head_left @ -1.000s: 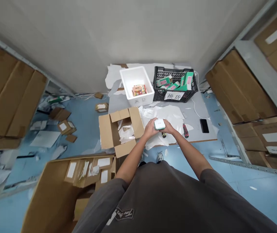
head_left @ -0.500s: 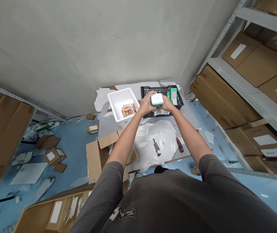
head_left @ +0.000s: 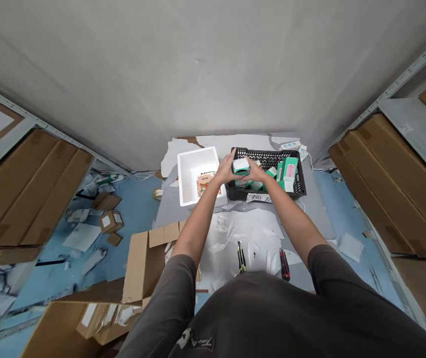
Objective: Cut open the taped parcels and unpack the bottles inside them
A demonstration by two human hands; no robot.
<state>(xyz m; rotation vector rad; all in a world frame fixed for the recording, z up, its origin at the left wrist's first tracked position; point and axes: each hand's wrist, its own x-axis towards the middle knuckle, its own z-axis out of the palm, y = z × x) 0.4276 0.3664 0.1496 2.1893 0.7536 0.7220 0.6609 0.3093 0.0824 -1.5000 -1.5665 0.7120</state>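
Note:
Between my two hands is a small stack of white and green boxes [head_left: 241, 166], held over the left part of a black plastic crate [head_left: 267, 155]. My left hand [head_left: 225, 169] grips its left side, and my right hand [head_left: 256, 172] closes on its right side. Inside the crate lie more green and white boxes [head_left: 287, 171], one with a pink panel. To the left of the crate stands a white tub [head_left: 190, 171] with colourful printed packets [head_left: 204, 183] in it, partly covered by my left forearm.
A yellow-black box cutter [head_left: 242, 257] and a red-black box cutter [head_left: 284, 264] lie on the table among white plastic scraps. An open cardboard box [head_left: 138, 266] stands at the left. A power strip [head_left: 290, 145] sits behind the crate. Shelves with cartons [head_left: 380, 179] flank both sides.
The view has shifted, so the table sits lower and more of the crate shows. My hands still hold the boxes, which have come over the crate's left part.

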